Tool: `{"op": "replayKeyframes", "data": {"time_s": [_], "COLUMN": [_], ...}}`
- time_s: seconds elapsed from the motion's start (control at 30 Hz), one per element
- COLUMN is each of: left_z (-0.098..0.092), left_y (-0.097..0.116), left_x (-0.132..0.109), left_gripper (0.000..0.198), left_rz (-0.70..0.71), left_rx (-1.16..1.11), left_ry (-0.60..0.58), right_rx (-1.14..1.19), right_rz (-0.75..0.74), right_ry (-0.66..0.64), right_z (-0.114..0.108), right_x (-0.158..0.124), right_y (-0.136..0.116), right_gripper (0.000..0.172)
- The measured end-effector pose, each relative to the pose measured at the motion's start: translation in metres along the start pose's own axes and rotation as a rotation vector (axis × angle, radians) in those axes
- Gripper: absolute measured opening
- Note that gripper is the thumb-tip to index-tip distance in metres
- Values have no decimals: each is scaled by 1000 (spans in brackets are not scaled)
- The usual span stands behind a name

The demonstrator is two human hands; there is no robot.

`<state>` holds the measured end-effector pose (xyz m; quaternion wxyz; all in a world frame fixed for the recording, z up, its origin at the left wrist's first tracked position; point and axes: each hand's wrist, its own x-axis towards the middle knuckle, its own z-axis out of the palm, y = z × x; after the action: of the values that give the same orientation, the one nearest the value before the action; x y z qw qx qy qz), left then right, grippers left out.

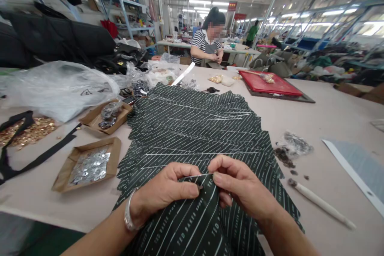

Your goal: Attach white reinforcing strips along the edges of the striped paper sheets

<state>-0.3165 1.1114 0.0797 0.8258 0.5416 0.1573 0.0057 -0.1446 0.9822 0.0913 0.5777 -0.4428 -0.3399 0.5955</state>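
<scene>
A dark green striped fabric piece [195, 216] is being pinched at its top edge by both hands at the near edge of the bench [330, 120] — the left hand [168, 188] is clamped on it with thumb pressed against the curled fingers, and the right hand [240, 186] is closed on the same edge just beside it, fingertips nearly touching. The piece is being held above a fanned stack of matching striped pieces [192, 128] spread across the middle of the bench. Toward the left edge, two open cardboard boxes [87, 166] of small metal parts are lying — the nearer one filled with silvery discs. Near the right hand, a white-handled tool [321, 204] is resting on the bench. At the far edge, a person in a striped top [207, 44] is working.
</scene>
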Motion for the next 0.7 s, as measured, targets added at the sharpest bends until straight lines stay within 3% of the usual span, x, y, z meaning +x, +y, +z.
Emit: {"op": "replayKeyframes", "data": {"time_s": [0.2,0.4,0.57,0.7], "left_z": [1,-1,5,12], "left_y": [1,9,20,27], "left_x": [4,4,3,2], "left_gripper": [38,26,12,5], "left_rz": [-33,12,125,220], "left_rx": [-26,216,525,754], "left_ry": [6,-20,-8,-2], "right_rx": [11,-98,-429,-735], "right_rz": [17,25,87,62], "right_ry": [4,-1,68,45], "right_z": [-6,-7,-2,-1], "right_x": [-2,-5,-10,-13], "right_y": [4,-3,-16,-23], "right_gripper": [28,26,11,5]}}
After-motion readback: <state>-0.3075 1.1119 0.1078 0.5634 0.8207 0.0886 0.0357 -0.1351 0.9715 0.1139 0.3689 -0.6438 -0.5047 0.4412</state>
